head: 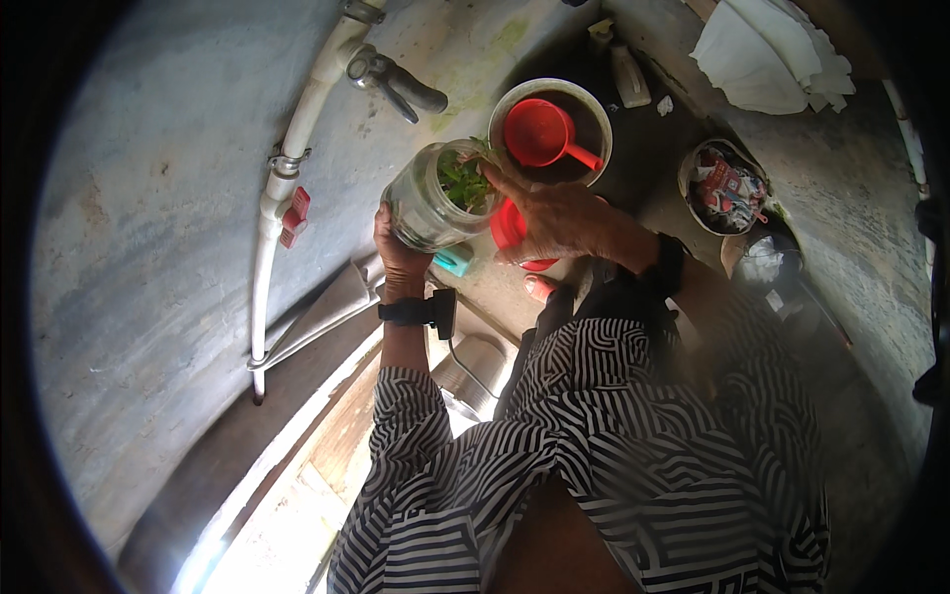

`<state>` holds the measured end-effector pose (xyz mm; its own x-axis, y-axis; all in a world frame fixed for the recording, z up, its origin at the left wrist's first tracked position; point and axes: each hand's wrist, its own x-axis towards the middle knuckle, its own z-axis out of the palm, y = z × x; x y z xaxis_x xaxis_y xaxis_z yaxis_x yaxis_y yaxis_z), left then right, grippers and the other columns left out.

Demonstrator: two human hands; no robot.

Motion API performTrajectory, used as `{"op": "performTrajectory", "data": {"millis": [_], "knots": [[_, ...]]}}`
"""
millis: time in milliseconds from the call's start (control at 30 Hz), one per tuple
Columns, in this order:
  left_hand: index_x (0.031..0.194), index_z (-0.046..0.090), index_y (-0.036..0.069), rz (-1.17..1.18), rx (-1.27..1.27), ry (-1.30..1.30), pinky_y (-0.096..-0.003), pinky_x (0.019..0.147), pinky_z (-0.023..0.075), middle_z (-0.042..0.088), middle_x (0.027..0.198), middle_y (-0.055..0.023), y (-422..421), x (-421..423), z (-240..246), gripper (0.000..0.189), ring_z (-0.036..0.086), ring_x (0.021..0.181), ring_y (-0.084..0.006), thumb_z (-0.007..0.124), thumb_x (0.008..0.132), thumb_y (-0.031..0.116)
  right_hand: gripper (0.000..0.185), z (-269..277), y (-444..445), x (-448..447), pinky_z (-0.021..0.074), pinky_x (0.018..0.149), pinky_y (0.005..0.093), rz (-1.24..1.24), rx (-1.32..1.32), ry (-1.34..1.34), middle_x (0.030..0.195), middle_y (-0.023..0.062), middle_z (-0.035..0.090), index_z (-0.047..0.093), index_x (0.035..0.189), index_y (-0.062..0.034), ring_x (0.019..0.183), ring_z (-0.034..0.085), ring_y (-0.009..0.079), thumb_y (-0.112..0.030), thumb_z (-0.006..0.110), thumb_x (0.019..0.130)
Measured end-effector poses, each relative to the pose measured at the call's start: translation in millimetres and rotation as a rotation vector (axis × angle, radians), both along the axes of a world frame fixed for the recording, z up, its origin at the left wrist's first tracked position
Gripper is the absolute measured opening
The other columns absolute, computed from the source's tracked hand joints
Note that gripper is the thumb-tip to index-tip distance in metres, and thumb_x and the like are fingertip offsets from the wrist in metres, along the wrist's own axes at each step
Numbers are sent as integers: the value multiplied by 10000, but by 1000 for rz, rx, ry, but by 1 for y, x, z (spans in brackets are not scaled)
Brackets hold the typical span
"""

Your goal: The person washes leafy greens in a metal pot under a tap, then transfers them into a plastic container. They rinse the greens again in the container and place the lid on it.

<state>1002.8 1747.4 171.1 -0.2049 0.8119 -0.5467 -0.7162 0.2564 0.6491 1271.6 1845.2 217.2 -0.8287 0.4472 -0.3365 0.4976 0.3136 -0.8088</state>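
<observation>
A clear wide-mouthed jar [424, 204] is tilted with its mouth toward the right. My left hand [401, 256] grips it from below near the base. Green leafy plant cuttings [463, 180] fill the mouth, and a few leaves stick out past the rim. At that rim is my right hand [570, 221], its forefinger reaching to the leaves and its thumb spread well apart below. Nothing shows between that thumb and finger. Under the right hand, a red plastic basin [508, 225] is partly hidden.
A round bucket [607, 141] with a red dipper [540, 134] in it stands beyond the jar. On the left wall run a white pipe [259, 275], a red-handled valve [295, 217] and a tap [397, 82]. A waste bin [684, 182] stands at right; a teal object [454, 260] lies below the jar.
</observation>
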Motion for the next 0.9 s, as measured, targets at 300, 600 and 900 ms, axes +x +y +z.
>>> {"op": "performTrajectory", "data": {"millis": [300, 600, 900], "knots": [[1308, 473, 48, -44, -19, 100, -462, 1006, 405, 548, 1269, -127, 10, 1, 14, 631, 527, 1154, -307, 565, 853, 475, 1099, -8, 3, 1, 482, 836, 444, -20, -57, 36, 1075, 237, 589, 84, 1492, -91, 997, 604, 402, -593, 648, 694], [1289, 482, 46, -65, -38, 179, -459, 983, 426, 560, 1244, -129, 15, -1, 26, 632, 538, 1134, -309, 595, 831, 467, 1117, -13, 2, 0, 482, 850, 444, -29, -50, 40, 1416, 290, 330, 56, 1498, -110, 1019, 600, 403, -540, 693, 688], [1281, 492, 49, -61, -38, 176, -447, 971, 443, 570, 1233, -127, 12, -9, 40, 581, 555, 1117, -305, 583, 852, 431, 1076, -5, 0, 0, 89, 1130, 466, 14, -76, 115, 979, 217, 671, 49, 1483, -37, 1136, 547, 360, -640, 564, 754]]}}
